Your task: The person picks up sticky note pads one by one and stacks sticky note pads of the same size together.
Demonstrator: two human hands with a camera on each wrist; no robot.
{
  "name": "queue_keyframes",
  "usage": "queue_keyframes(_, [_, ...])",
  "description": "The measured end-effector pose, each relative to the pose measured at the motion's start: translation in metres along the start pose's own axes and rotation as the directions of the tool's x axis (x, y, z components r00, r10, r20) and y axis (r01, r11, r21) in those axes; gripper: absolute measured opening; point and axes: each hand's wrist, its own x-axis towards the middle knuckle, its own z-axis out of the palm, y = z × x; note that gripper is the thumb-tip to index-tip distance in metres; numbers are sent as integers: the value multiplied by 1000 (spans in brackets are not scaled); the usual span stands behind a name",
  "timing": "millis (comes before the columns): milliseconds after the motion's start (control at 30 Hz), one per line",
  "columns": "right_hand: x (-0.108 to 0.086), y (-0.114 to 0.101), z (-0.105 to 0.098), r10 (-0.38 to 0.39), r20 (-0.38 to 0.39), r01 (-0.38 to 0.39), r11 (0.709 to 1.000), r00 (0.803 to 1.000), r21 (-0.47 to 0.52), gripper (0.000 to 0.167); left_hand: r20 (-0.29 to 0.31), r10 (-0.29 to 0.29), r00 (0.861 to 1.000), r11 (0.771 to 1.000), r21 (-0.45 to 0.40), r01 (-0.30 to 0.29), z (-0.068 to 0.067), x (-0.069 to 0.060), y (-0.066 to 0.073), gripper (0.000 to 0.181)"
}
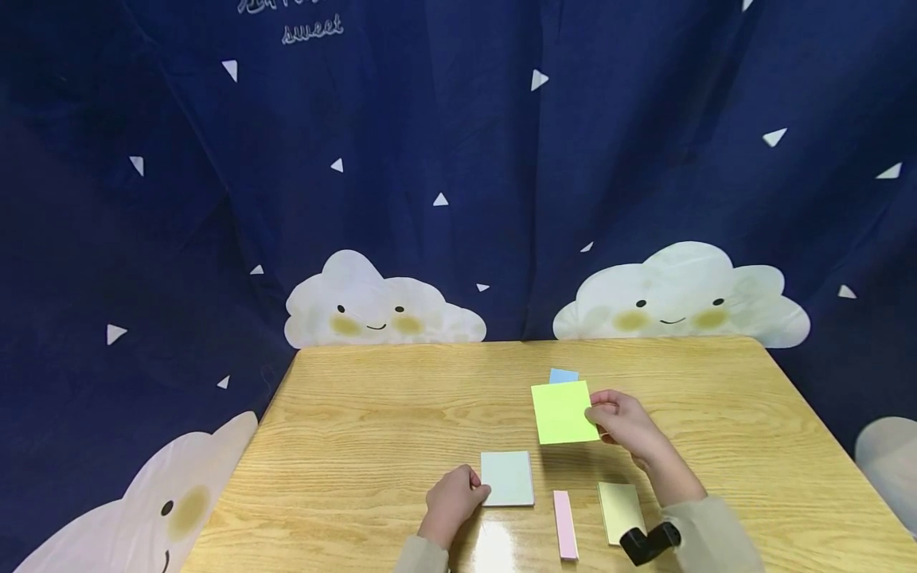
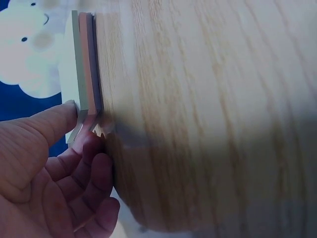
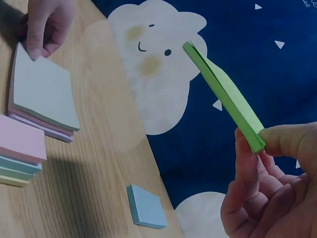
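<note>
My right hand [image 1: 626,426] holds a bright green sticky note pad [image 1: 562,414] above the table by its right edge. In the right wrist view the thumb and fingers pinch one end of that pad [image 3: 225,94], which is tilted. Near the front of the table, my left hand [image 1: 451,500] pinches the corner of a stack of square sticky note pads [image 1: 506,477]. A pale pad is on top, thumb over it; pink and purple pads [image 2: 88,64] show underneath in the left wrist view. The fingertips there are curled below the corner.
A narrow pink pad [image 1: 565,525] lies right of the pale stack, with blue-green and yellow layers under it in the right wrist view. A yellow pad [image 1: 618,505] lies beneath the right forearm. A small blue pad [image 1: 564,375] sits behind the green one. Behind the wooden table [image 1: 387,398] hangs a dark curtain [image 1: 430,119].
</note>
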Motion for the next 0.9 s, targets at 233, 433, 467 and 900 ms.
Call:
queue_keyframes(233, [-1, 1, 7, -5, 12, 5, 1000, 1000, 14, 34, -3, 5, 1000, 1000, -9, -5, 1, 0, -1, 18])
queue_keyframes(433, [0, 4, 10, 0, 26, 0, 1000, 1000, 28, 34, -13, 18, 1000, 1000, -9, -18, 0, -1, -2, 17])
queue_keyframes(467, [-1, 4, 11, 0, 29, 0, 999, 1000, 32, 34, -14, 19, 1000, 1000, -9, -19, 0, -1, -2, 17])
queue_keyframes(900, [-2, 12, 19, 10, 55, -13, 999, 998, 52, 32, -9, 13, 1000, 1000, -11, -13, 0, -1, -1, 19])
